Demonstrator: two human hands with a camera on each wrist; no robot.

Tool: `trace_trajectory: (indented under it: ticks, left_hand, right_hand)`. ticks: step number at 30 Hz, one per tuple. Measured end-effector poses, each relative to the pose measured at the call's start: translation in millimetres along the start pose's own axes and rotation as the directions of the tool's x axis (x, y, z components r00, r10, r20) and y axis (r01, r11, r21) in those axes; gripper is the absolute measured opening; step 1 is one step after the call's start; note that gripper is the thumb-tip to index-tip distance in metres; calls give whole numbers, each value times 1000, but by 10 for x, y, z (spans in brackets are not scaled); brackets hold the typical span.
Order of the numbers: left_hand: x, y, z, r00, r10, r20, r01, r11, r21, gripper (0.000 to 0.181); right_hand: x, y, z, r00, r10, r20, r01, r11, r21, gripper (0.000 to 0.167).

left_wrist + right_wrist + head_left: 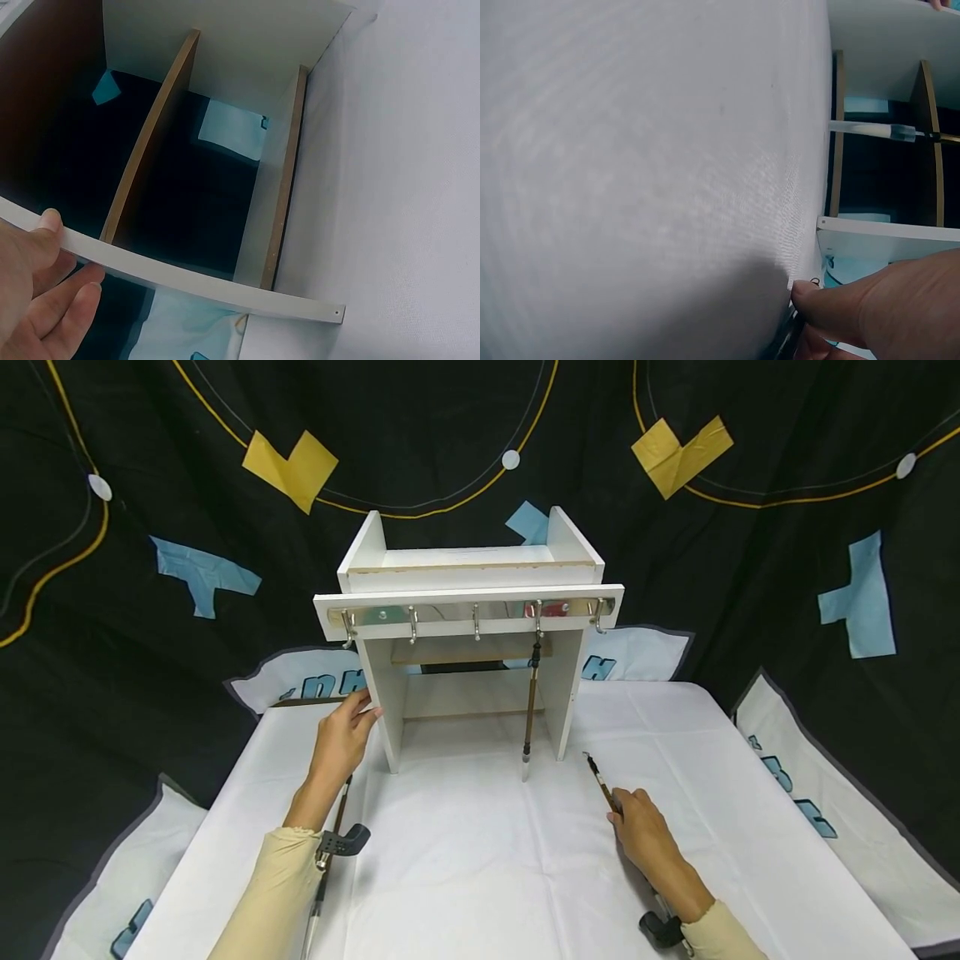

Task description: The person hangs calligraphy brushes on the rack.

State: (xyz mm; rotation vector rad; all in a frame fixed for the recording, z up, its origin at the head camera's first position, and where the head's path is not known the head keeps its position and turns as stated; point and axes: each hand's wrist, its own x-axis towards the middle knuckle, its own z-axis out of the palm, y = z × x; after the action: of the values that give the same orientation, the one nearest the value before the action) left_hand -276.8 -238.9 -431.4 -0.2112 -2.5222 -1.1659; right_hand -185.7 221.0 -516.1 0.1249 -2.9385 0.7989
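A white shelf unit (468, 578) with a row of metal hooks stands at the table's far side. One brush (532, 693) with a capped tip hangs from a hook right of the middle. My left hand (341, 743) pinches the edge of the unit's left side panel (187, 271), thumb on one face and fingers on the other. To the right of the unit, my right hand (651, 839) holds a second brush (600, 781) by its shaft, loop end pointing toward the unit. In the right wrist view, thumb and fingers (826, 304) close round its dark shaft.
Another long brush (330, 860) lies on the white table (465, 877) beneath my left forearm. Black cloth (450, 435) with yellow and blue tape hangs behind the unit. White printed sheets (817, 810) flank the table.
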Motion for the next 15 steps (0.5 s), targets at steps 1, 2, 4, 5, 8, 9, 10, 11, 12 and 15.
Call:
trace_trajectory:
  ticks: [1,2,4,5,8,9,10,11,12,15]
  left_hand:
    - [-1,2,2,1000,-3,1,3,1000,-1,47]
    - [-2,3,3,1000,-4,3,4,1000,-2,47]
    - [0,3,4,1000,-6,3,6,1000,-3,47]
    - [1,2,4,1000,-5,2,5,1000,-4,47]
    - [8,-2,5,1000,-2,0,2,1000,-5,47]
    - [9,-3,6,1000,-2,0,2,1000,-5,47]
    - [9,-6,6,1000,-3,0,3,1000,-5,47]
    - [9,-7,7,1000,-4,1,4,1000,-5,47]
    - [10,-9,8,1000,-6,2,6,1000,-4,47]
    - [8,-12,9,1000,-9,4,9,1000,-3,48]
  right_hand:
    - [-1,1,3,1000,6,1,-6,1000,-2,40]
    - [3,5,9,1000,12,1,-12,1000,-5,41]
    - [9,7,15,1000,20,0,-20,1000,-11,41]
    - [14,6,16,1000,20,-2,-20,1000,-15,40]
    - [31,11,17,1000,19,-4,-19,1000,-23,36]
    - [34,11,14,1000,19,-4,-19,1000,-25,35]
    - [37,9,10,1000,18,-3,-18,1000,-25,34]
    - [39,6,5,1000,20,0,-20,999,-27,34]
    - [41,7,2,1000,23,5,-23,999,-27,34]
    - [44,11,-3,999,33,10,-33,999,-24,36]
